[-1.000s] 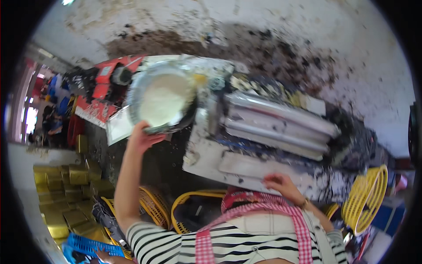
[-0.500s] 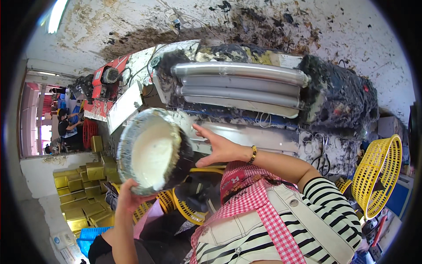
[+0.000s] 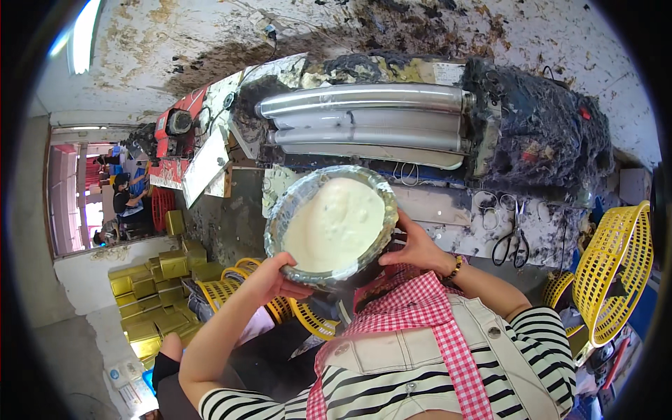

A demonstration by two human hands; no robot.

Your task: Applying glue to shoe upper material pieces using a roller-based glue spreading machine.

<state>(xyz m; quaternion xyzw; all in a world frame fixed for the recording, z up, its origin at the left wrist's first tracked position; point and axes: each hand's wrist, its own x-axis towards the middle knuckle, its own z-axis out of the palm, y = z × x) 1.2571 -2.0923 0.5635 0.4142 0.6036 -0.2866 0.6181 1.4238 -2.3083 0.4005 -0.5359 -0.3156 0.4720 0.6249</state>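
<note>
A round dark bucket (image 3: 383,183), its rim crusted with dried residue, is held in front of my chest, mouth tipped toward the view. Thick cream-coloured paste (image 3: 336,224) fills much of it. My left hand (image 3: 276,278) is closed on the near left of the rim, thumb on top and fingers underneath. On the right side, my right hand (image 3: 418,248) grips the wall, its fingers partly hidden behind the bucket. Beyond the bucket lies a machine with long shiny rollers (image 3: 364,112), its ends caked in dark fluffy residue.
Black-handled scissors (image 3: 514,238) hang at the bench edge on the right. A yellow plastic basket (image 3: 609,273) stands far right. Gold tins (image 3: 150,283) are stacked at left, near more yellow baskets (image 3: 213,290). A person (image 3: 128,199) sits beyond the opening at far left.
The bucket has moved right and turned its mouth more toward the view. My right hand, apart from or barely at its side before, now grips it. My left hand has moved right with the bucket.
</note>
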